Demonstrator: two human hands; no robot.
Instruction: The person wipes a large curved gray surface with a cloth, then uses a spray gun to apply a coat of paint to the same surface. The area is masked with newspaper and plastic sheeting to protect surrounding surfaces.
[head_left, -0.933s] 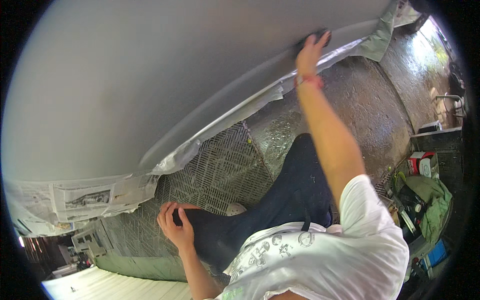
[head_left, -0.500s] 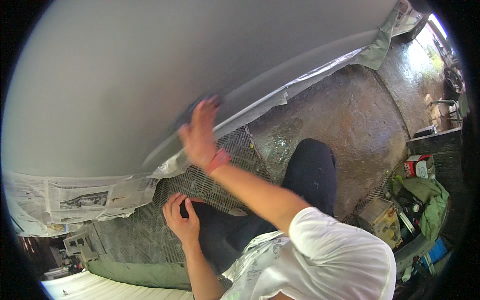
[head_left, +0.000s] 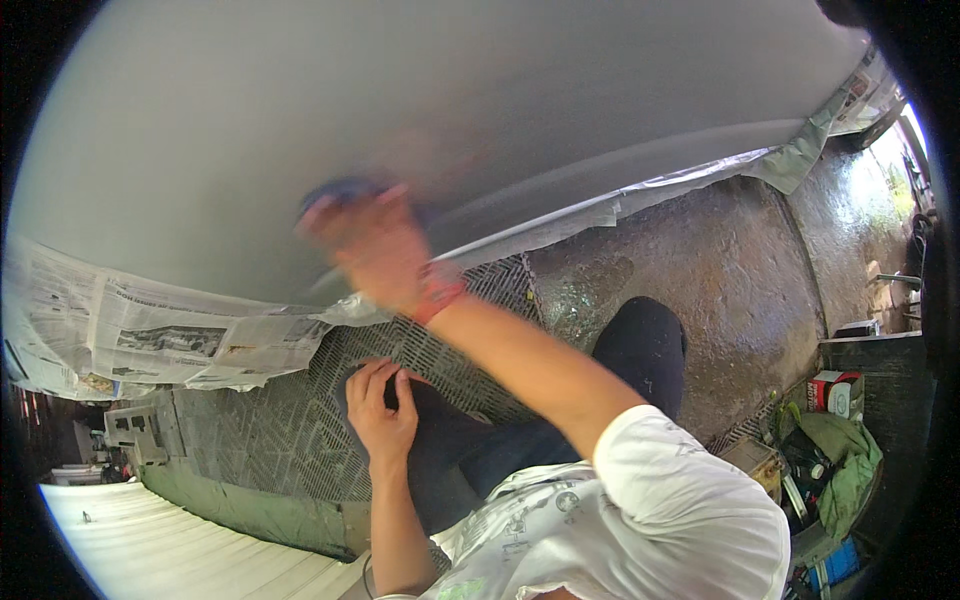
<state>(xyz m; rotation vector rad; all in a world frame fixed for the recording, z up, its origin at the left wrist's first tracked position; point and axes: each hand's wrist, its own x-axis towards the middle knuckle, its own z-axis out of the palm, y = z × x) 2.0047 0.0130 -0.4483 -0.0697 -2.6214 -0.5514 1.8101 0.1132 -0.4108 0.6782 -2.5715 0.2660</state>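
Observation:
A large smooth grey vehicle panel [head_left: 560,80] fills the upper part of the view. My right hand [head_left: 378,255], blurred by motion and with a red band at its wrist, presses a dark blue pad [head_left: 345,189] flat against the panel, near its lower edge. The fingers lie over the pad and hide much of it. My left hand [head_left: 383,418] rests lower down, by my dark-trousered bent knee. Its fingers are loosely curled with the thumb apart, and nothing shows in them.
Newspaper masking [head_left: 170,335] lines the panel's lower left edge, and a pale sheet [head_left: 800,160] hangs along its right. Below lie slatted mats [head_left: 270,440] and a wet, dark floor [head_left: 690,240]. At right are a green cloth [head_left: 850,460], a red-and-white tin [head_left: 835,395] and mixed tools.
My right hand has moved left along the panel with the pad, which now shows more. My left hand keeps its curl near the knee. The whole view has shifted slightly.

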